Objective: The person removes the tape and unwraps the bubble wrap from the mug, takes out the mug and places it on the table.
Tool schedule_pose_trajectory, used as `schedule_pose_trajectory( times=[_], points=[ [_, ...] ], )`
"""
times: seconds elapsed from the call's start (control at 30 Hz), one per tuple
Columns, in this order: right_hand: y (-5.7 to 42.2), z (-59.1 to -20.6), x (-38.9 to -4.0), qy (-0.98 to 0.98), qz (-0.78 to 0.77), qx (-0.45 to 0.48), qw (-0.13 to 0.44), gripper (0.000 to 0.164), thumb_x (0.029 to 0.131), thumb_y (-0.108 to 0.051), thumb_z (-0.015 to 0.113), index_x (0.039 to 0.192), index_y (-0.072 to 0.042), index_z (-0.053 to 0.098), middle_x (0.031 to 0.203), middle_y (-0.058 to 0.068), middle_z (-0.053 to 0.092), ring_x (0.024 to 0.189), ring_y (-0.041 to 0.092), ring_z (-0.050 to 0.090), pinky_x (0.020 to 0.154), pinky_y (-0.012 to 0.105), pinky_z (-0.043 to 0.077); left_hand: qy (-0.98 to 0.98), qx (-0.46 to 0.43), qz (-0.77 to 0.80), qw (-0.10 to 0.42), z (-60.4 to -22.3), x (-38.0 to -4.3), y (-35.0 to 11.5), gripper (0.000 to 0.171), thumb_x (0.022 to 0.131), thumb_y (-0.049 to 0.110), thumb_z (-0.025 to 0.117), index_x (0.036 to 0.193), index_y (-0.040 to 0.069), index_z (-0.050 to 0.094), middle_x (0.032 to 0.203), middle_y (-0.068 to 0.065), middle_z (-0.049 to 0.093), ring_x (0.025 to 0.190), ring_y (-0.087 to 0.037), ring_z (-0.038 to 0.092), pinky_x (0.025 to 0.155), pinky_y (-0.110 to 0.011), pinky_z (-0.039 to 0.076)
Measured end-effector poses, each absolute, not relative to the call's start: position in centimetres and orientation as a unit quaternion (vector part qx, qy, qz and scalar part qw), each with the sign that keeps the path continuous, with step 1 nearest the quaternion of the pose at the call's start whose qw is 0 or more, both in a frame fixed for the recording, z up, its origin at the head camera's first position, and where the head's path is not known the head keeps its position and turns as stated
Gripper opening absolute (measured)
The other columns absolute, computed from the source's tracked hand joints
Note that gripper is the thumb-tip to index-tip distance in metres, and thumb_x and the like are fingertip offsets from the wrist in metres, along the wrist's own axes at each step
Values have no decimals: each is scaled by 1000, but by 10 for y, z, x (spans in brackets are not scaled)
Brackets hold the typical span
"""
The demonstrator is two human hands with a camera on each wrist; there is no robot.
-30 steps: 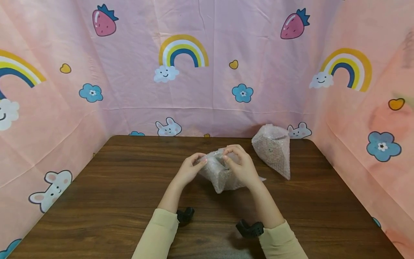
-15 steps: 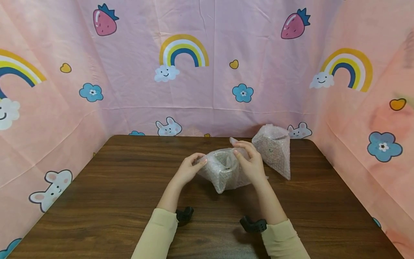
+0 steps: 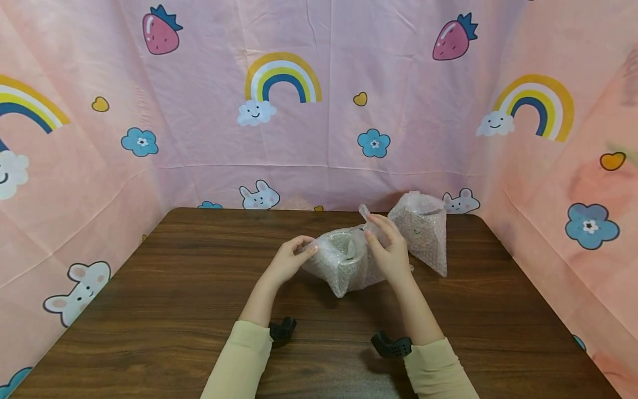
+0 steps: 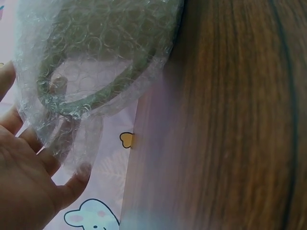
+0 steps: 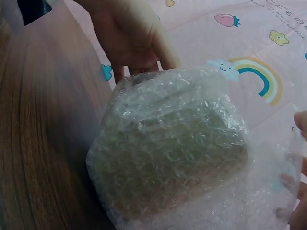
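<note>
A greenish mug (image 3: 341, 239) with a loop handle lies partly inside clear bubble wrap (image 3: 324, 265) in the middle of the table. Its rim shows from above, while the handle (image 4: 111, 91) appears through the wrap in the left wrist view. My left hand (image 3: 285, 261) pinches the wrap at the left, on the handle side. On the other side my right hand (image 3: 391, 256) holds a raised flap of the wrap between thumb and fingers. Only fingers of the right hand (image 5: 298, 191) enter the right wrist view, at its right edge, behind the film.
Behind and right of my right hand stands a second bubble-wrapped bundle (image 3: 418, 230), near the table's back edge. The dark wooden table (image 3: 164, 310) is enclosed by printed pink cloth (image 3: 319, 149). Black wrist mounts (image 3: 391, 344) sit on both forearms.
My right hand has moved right, drawing the wrap's flap away and upward, so the mug's rim has come into view. My left hand has stayed almost in place.
</note>
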State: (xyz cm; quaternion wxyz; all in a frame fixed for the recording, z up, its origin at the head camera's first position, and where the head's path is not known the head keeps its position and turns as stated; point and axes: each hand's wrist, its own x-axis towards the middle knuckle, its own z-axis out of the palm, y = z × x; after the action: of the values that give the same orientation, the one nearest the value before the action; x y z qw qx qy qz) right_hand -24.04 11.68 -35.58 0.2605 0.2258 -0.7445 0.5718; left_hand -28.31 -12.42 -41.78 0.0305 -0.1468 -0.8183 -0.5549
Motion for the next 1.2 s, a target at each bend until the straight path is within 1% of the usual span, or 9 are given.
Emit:
schedule_pose_trajectory(
  times=[0.2, 0.47, 0.6, 0.67, 0.77, 0.83, 0.93, 1.03, 1.2],
  points=[
    [113, -352, -235, -755, 521, 225, 328, 35, 89, 7, 61, 124, 9, 58, 127, 25, 53, 120, 38, 48, 97, 53, 38, -821, -147, -551, 30, -418, -284, -125, 31, 96, 29, 61, 118, 8, 64, 115, -6, 63, 100, -22, 55, 84, -40, 46],
    [112, -341, -223, -744, 499, 229, 381, 33, 84, 14, 62, 116, 10, 61, 123, 26, 53, 118, 39, 47, 94, 56, 39, -821, -148, -551, 25, -416, -283, -123, 31, 96, 29, 61, 119, 8, 64, 113, -6, 63, 98, -21, 54, 83, -38, 46],
    [113, -341, -221, -729, 496, 222, 417, 28, 80, 18, 61, 108, 11, 62, 111, 29, 55, 107, 39, 51, 91, 54, 42, -822, -148, -550, 27, -417, -284, -123, 32, 95, 30, 62, 119, 8, 64, 114, -6, 63, 98, -21, 54, 83, -39, 45],
    [115, -346, -225, -718, 495, 218, 437, 23, 79, 19, 61, 101, 12, 63, 102, 28, 57, 97, 39, 53, 86, 48, 44, -821, -148, -550, 28, -417, -283, -123, 33, 95, 31, 62, 119, 8, 64, 114, -6, 63, 98, -22, 54, 84, -41, 45],
    [120, -356, -233, -709, 487, 221, 459, 17, 78, 18, 63, 93, 9, 64, 90, 22, 61, 83, 34, 56, 74, 42, 44, -821, -147, -551, 27, -417, -283, -123, 35, 95, 33, 62, 120, 9, 63, 116, -7, 62, 100, -23, 54, 85, -43, 45],
    [122, -363, -236, -713, 474, 227, 463, 15, 78, 15, 64, 89, 6, 65, 85, 17, 63, 77, 30, 57, 68, 38, 44, -823, -146, -548, 29, -417, -282, -123, 35, 95, 34, 62, 120, 9, 63, 117, -6, 62, 101, -23, 55, 86, -43, 45],
    [126, -371, -237, -724, 456, 239, 458, 14, 78, 12, 64, 87, 2, 66, 82, 12, 65, 73, 24, 59, 63, 37, 46, -826, -144, -544, 32, -416, -282, -122, 36, 94, 35, 62, 120, 11, 64, 118, -4, 62, 103, -22, 55, 87, -43, 46],
    [129, -378, -237, -739, 454, 240, 436, 13, 79, 9, 65, 86, 0, 66, 82, 9, 66, 73, 20, 60, 63, 40, 47, -826, -141, -545, 35, -417, -283, -123, 35, 94, 36, 63, 119, 12, 65, 118, -3, 62, 105, -21, 55, 89, -44, 45],
    [131, -386, -235, -765, 457, 218, 397, 10, 79, 6, 68, 86, -1, 68, 84, 5, 67, 76, 18, 62, 66, 40, 50, -820, -139, -553, 34, -418, -283, -124, 35, 93, 37, 64, 118, 13, 65, 118, -3, 63, 108, -22, 55, 92, -45, 45]
  ],
)
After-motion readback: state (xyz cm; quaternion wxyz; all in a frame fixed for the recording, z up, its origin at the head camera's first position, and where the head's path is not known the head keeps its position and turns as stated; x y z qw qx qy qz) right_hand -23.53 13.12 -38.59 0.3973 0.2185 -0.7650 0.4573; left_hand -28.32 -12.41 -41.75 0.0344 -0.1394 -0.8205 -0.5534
